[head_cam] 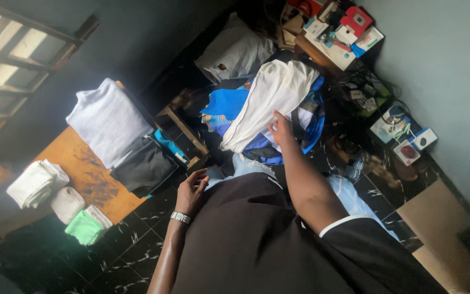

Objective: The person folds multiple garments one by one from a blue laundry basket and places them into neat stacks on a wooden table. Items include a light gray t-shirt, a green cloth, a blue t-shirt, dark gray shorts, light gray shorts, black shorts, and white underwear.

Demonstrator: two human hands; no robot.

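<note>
We are closing the fingers of our right hand [281, 128] on the white garment [270, 100], pinching its cloth near the lower edge while the rest of it is draping long and pale over a heap of clothes. That heap is showing a blue garment [229, 106] just beside and under the white one, with darker cloth tucked below. Our right arm is reaching forward from a black sleeve with a white trim. Our left hand [191, 190] is hanging lower, near our waist, with its fingers curled loosely and narrow; we cannot tell whether they are holding anything, though they are lying just beside our pale blue trousers. A dark wristband is sitting on that wrist.

Further out to the left, the wooden tabletop [82, 169] is carrying a folded grey top [107, 120], with a folded dark garment [145, 166] touching its lower edge. Well apart from these, near the tabletop's other end, folded white cloths [36, 182] are lying beside a green cloth [84, 227]. Beyond the heap, a white pillow [235, 51] is resting in the shadows. To the right, a cluttered shelf [333, 51] is bearing small boxes, and more boxes are lying on the dark tiled floor [131, 256] near the wall.
</note>
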